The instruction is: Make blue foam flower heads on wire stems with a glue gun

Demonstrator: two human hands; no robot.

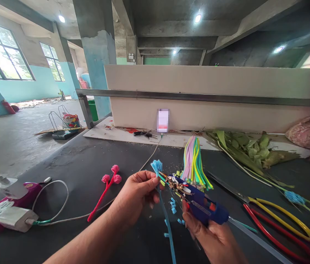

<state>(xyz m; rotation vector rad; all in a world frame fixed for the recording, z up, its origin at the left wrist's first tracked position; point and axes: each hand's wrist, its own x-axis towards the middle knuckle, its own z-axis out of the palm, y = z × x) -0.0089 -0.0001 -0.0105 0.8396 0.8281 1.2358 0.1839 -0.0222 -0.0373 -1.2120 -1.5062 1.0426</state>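
Note:
Near the middle of the dark table, my left hand (141, 187) pinches a blue fuzzy stem (163, 214) just under its bunched blue tip (157, 166). My right hand (212, 234) is wrapped round a dark blue glue gun (204, 207), whose front is crusted with debris and points left. The gun's nozzle is close to the base of the blue bunch; whether they touch cannot be made out. Small curled blue pieces (173, 205) lie under the hands. Behind the gun is a bundle of pink, yellow and green stems (195, 161).
Scissors (245, 200) with yellow and red handles lie right. A red stem with pink balls (107, 187) and a power strip with chargers (9, 212) are left. Behind are green leaves (251, 148), a propped phone (163, 120) and keys (144, 134). A cable crosses the table.

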